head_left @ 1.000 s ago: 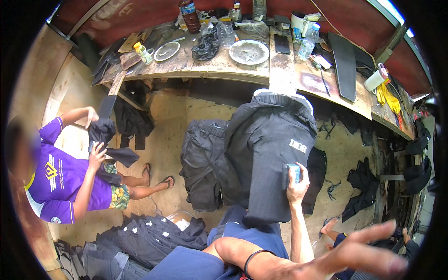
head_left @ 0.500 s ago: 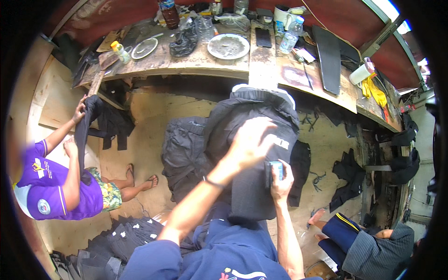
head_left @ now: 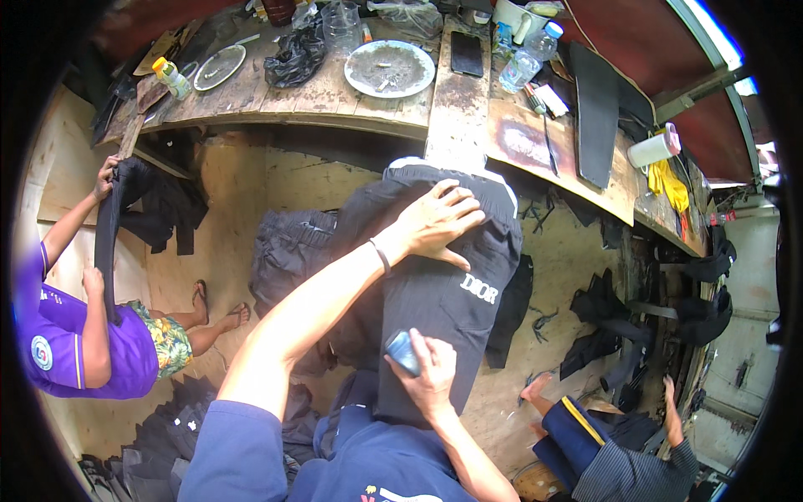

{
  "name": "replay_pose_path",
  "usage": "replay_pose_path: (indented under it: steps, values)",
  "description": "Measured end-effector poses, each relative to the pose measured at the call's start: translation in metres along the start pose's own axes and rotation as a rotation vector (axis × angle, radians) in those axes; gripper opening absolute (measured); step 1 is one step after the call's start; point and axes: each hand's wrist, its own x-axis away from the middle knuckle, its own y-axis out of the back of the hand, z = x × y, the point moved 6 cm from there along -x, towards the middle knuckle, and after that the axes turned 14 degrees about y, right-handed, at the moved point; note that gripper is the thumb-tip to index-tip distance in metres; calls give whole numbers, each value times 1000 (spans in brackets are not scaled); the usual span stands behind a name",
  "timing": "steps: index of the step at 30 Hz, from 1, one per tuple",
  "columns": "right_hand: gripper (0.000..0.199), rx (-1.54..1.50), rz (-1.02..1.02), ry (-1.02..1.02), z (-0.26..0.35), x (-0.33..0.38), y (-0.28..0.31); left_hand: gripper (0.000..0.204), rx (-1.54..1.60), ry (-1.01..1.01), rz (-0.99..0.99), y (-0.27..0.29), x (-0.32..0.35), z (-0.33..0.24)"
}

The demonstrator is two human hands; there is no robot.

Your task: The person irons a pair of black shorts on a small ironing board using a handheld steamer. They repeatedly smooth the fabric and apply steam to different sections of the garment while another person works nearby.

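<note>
Black trousers [head_left: 435,309] with white lettering on one leg are draped toward me from a narrow wooden board [head_left: 458,109] that juts out of the bench. My left hand [head_left: 439,222] lies on the upper part of the cloth, fingers stretched out, above the lettering. Lower down, my right hand [head_left: 431,368] grips a small blue-grey block [head_left: 403,353] against the leg of the trousers. Its underside is hidden, so its exact kind cannot be made out.
The wooden bench [head_left: 368,109] carries a round plate [head_left: 390,69], a phone [head_left: 467,53], a water bottle [head_left: 531,57] and a long black panel [head_left: 592,117]. Dark garments [head_left: 184,427] lie piled at lower left. One person [head_left: 84,335] holds black cloth at left; another [head_left: 619,452] sits lower right.
My left hand has come down flat onto the trousers from a blurred sweep. My right hand has moved left with the block, from the garment's right edge onto the leg.
</note>
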Motion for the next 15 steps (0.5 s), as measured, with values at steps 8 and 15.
replay_pose_path:
  steps: [8, 15]
  values:
    - [70, -84, -137, 104, -68, -106, 11, 86, 131, 106, 41, -18, -27, 14]
    - [69, 14, 47, -27, -48, -91, -13, 83, 130, 180, 74, -31, -27, 15]
